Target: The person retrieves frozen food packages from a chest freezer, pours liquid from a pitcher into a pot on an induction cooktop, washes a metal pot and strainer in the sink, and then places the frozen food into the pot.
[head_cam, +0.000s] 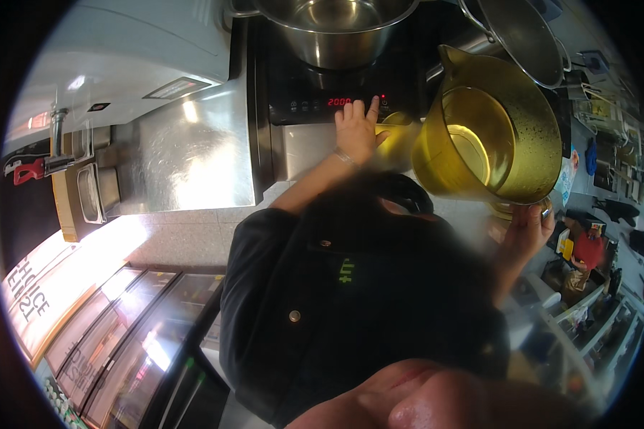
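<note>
My left hand [357,128] reaches to the control panel of a black glass induction cooktop [300,80]. Its index finger is at the panel beside a small red light, the other fingers loosely bent, and it holds nothing. Red digits [339,102] glow on the panel. A stainless steel pot [337,45] sits on the cooktop, its upper part cut off by the picture's edge. My right hand [528,228] grips a large translucent yellow pitcher [536,134] at its handle side. The pitcher is raised, spout away from me, with clear liquid inside; water drops cling to its wall.
A stainless steel counter [204,155] lies left of the cooktop, with metal food pans [90,193] beyond it. Another metal pot [526,40] stands at the upper right. Glass-topped display cases [155,311] are at the lower left. A person in red [589,249] is far off right.
</note>
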